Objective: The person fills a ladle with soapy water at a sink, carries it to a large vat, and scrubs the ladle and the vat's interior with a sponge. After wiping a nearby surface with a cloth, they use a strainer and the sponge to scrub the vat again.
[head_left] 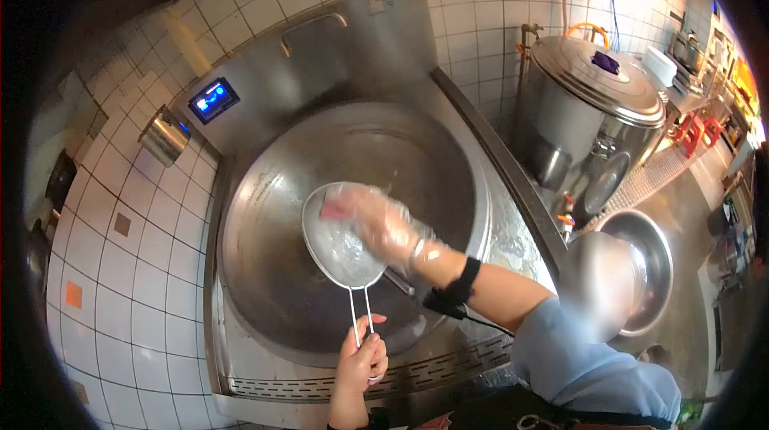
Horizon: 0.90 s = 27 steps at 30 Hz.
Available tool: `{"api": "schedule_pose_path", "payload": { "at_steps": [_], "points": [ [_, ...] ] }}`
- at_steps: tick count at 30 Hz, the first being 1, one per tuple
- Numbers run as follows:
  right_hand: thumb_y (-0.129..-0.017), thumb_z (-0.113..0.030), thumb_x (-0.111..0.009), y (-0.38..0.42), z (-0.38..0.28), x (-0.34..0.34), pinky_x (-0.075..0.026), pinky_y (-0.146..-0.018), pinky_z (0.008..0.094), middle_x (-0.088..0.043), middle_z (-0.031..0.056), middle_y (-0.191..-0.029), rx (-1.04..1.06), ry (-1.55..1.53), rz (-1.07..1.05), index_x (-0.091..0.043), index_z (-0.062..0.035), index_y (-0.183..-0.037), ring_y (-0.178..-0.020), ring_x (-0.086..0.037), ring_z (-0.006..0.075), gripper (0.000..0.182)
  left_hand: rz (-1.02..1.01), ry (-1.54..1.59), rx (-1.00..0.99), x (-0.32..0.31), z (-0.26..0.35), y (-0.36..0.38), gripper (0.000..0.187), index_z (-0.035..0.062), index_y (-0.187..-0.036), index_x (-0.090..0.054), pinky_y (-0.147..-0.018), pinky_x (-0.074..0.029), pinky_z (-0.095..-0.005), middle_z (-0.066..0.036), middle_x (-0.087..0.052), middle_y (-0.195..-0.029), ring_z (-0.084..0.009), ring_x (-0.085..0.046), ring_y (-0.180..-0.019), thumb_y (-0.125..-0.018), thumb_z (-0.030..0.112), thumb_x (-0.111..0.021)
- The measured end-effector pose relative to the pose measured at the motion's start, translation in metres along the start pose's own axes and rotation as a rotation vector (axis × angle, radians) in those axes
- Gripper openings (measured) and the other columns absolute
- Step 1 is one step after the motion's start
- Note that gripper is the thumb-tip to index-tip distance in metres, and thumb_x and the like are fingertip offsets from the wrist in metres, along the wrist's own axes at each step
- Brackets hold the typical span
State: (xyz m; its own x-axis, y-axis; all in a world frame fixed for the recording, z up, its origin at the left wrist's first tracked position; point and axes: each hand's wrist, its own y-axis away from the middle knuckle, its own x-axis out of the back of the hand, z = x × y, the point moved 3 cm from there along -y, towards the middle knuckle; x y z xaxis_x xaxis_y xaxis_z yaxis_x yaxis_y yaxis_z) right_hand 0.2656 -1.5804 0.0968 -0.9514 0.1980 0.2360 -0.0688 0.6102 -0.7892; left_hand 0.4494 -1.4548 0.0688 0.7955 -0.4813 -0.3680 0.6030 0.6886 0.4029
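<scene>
A white-tiled wall (pixel 152 246) runs behind and to the left of a steel stove (pixel 513 242), whose top looks wet along its right edge. A broad wok (pixel 260 262) fills the middle of the stove. Past the right edge stand a tall lidded pot (pixel 553 126) and, nearer the front, a metal bowl (pixel 657 254). A lit display (pixel 214 100) is set near the back left corner, with a metal cup (pixel 164 142) beside it.

The strainer (pixel 348 254) is held over the wok's middle, its looped handle pointing to the front edge. The left grip (pixel 362 358) is closed round that handle. The right grip (pixel 383 228), in a clear glove, is blurred at the mesh beside something pink (pixel 336 207), possibly a cloth; whether its fingers are clamped, I cannot tell.

The step in hand looks like rubbing the mesh; the next stroke calls for a steady handle.
</scene>
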Motion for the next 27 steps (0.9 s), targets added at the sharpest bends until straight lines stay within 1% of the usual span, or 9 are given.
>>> {"api": "schedule_pose_path", "payload": {
  "at_steps": [2, 6, 11, 12, 14, 16, 20, 24, 27],
  "points": [
    [-0.073, 0.0, -0.053, 0.015, -0.029, -0.02, -0.033, -0.098, 0.0398, -0.047, 0.0086, -0.126, 0.125, 0.414, -0.139, -0.045, -0.0102, -0.124, -0.119, -0.041, 0.0311, 0.053, 0.032, -0.017, -0.003, 0.002, -0.002, -0.001, 0.026, 0.0078, -0.115, -0.038, -0.03, -0.017, -0.0212, 0.002, -0.027, -0.051, -0.005, -0.021, -0.032, -0.091, 0.015, -0.042],
    [-0.075, -0.017, -0.054, 0.001, -0.031, -0.021, -0.03, -0.099, 0.0441, -0.042, 0.0063, -0.13, 0.271, 0.534, -0.368, -0.049, -0.018, -0.122, -0.121, -0.038, 0.0329, 0.047, 0.071, -0.023, -0.043, 0.006, -0.006, -0.003, 0.024, 0.0059, -0.114, -0.039, -0.031, -0.018, -0.0207, 0.002, -0.028, -0.052, -0.0049, -0.021, -0.034, -0.09, 0.011, -0.04],
    [-0.089, -0.023, -0.041, -0.052, 0.065, -0.002, -0.039, -0.093, 0.0344, -0.059, 0.0101, -0.108, -0.344, -0.028, -0.399, -0.058, -0.0123, -0.112, -0.105, -0.053, 0.0259, 0.03, 0.085, -0.144, -0.089, -0.002, -0.013, 0.001, 0.027, 0.0012, -0.116, -0.041, -0.034, -0.02, -0.0197, 0.004, -0.028, -0.052, -0.0034, -0.022, -0.038, -0.09, 0.007, -0.039],
    [-0.089, -0.023, -0.041, -0.046, 0.075, -0.001, -0.039, -0.093, 0.0344, -0.059, 0.0101, -0.108, -0.338, -0.029, -0.401, -0.058, -0.0123, -0.112, -0.105, -0.053, 0.0259, 0.03, 0.102, -0.142, -0.114, -0.002, -0.015, 0.001, 0.027, 0.0009, -0.116, -0.042, -0.034, -0.02, -0.0194, 0.004, -0.028, -0.051, -0.0033, -0.022, -0.038, -0.09, 0.008, -0.039],
    [-0.089, -0.025, -0.041, -0.025, 0.095, 0.007, -0.048, -0.075, 0.036, -0.061, 0.0086, -0.094, -0.942, -0.721, -0.095, -0.061, -0.0149, -0.106, -0.082, -0.058, 0.0232, 0.028, 0.182, -0.145, -0.191, 0.003, -0.011, -0.003, 0.027, 0.0008, -0.116, -0.042, -0.033, -0.019, -0.0194, 0.005, -0.029, -0.051, -0.0031, -0.022, -0.037, -0.091, 0.01, -0.039],
    [-0.09, -0.028, -0.039, -0.001, 0.064, -0.01, -0.049, -0.069, 0.0413, -0.061, 0.0096, -0.092, -1.095, -0.979, 0.217, -0.059, -0.0128, -0.107, -0.08, -0.058, 0.0219, 0.03, 0.266, -0.191, -0.322, 0.007, 0.0, -0.008, 0.037, -0.0011, -0.113, -0.045, -0.031, -0.017, -0.019, 0.006, -0.028, -0.048, -0.0024, -0.021, -0.034, -0.094, 0.03, -0.036],
    [-0.09, -0.03, -0.042, 0.024, 0.018, -0.04, -0.05, -0.063, 0.0356, -0.061, 0.0086, -0.091, -1.168, -1.062, 0.546, -0.056, -0.0125, -0.107, -0.074, -0.059, 0.0217, 0.028, 0.117, -0.038, -0.173, 0.011, 0.015, -0.03, 0.068, -0.004, -0.1, -0.051, -0.029, -0.015, -0.0195, 0.005, -0.025, -0.045, -0.0036, -0.02, -0.032, -0.087, 0.059, -0.028],
    [-0.091, -0.023, -0.041, 0.046, 0.007, -0.039, -0.048, -0.068, 0.0404, -0.057, 0.0112, -0.105, -1.252, -1.042, 0.454, -0.052, -0.0093, -0.109, -0.082, -0.059, 0.0253, 0.025, 0.256, 0.083, -0.157, 0.029, 0.002, -0.045, 0.062, 0.0041, -0.082, -0.052, -0.031, -0.021, -0.0196, 0.004, -0.03, -0.047, -0.0057, -0.024, -0.033, -0.087, 0.06, -0.027],
    [-0.091, -0.025, -0.041, 0.063, 0.018, -0.027, -0.047, -0.065, 0.0373, -0.054, 0.0102, -0.111, -1.103, -1.329, 0.441, -0.047, -0.013, -0.114, -0.079, -0.058, 0.0275, 0.027, 0.338, 0.178, -0.311, 0.036, -0.008, -0.052, 0.043, 0.0071, -0.077, -0.049, -0.034, -0.029, -0.0211, 0.0, -0.041, -0.057, -0.0066, -0.032, -0.037, -0.089, 0.047, -0.039]
  ]
}}
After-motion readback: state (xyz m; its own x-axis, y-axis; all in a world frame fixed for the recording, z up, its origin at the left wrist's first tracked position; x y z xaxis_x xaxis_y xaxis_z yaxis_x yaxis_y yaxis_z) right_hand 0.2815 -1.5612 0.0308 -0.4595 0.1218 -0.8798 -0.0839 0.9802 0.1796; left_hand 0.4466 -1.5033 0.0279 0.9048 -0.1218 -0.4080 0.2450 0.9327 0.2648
